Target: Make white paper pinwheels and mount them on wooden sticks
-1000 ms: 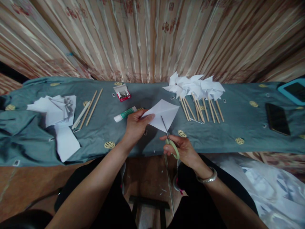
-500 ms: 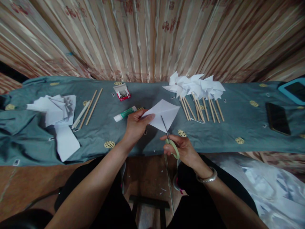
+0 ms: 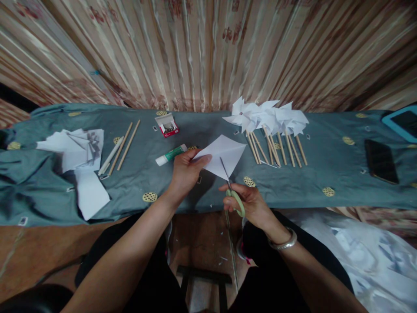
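Observation:
A creased white sheet of paper (image 3: 230, 152) is pinched at its left corner by my left hand (image 3: 186, 171), thumb on top. My right hand (image 3: 246, 202) grips scissors (image 3: 235, 202) with light green handles, and a blade lies across the lower part of the sheet from its near edge. Just beyond my left hand lies a glue stick (image 3: 171, 154) with a green label. Several white paper pinwheels (image 3: 267, 117) on wooden sticks rest to the right of the sheet.
Farther back stands an open red-and-white box (image 3: 167, 126) of small metal pieces. Left are wooden sticks (image 3: 128, 145) and stacked white paper (image 3: 73, 150). A phone (image 3: 381, 161) and a blue-framed device (image 3: 402, 123) lie right. A plastic bag (image 3: 365, 256) sits below the table's front edge.

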`<state>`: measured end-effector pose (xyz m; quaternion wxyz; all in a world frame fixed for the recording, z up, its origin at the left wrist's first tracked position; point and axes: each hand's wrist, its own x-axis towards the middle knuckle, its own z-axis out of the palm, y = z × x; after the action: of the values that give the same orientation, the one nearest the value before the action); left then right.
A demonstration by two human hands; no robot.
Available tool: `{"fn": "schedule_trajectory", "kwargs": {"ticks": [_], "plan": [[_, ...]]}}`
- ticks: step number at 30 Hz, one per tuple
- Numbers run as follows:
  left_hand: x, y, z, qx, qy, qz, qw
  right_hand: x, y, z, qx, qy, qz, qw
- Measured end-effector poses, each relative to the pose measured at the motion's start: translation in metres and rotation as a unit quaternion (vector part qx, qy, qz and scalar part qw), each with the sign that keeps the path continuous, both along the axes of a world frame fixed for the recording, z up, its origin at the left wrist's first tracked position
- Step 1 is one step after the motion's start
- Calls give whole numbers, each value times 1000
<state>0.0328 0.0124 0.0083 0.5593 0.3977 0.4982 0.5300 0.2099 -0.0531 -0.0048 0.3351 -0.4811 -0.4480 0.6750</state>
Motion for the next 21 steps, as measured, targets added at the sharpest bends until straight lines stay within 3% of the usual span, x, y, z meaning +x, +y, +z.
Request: {"fn": "schedule_trajectory", "kwargs": {"ticks": [13,21], "plan": [[0,1,-1,0,6,1,1000,-1,-1,-3,-8,-3,0,1000],[-13,9,-1,-4,-19,28,999,23,-4,1,3,-39,81,996]]}}
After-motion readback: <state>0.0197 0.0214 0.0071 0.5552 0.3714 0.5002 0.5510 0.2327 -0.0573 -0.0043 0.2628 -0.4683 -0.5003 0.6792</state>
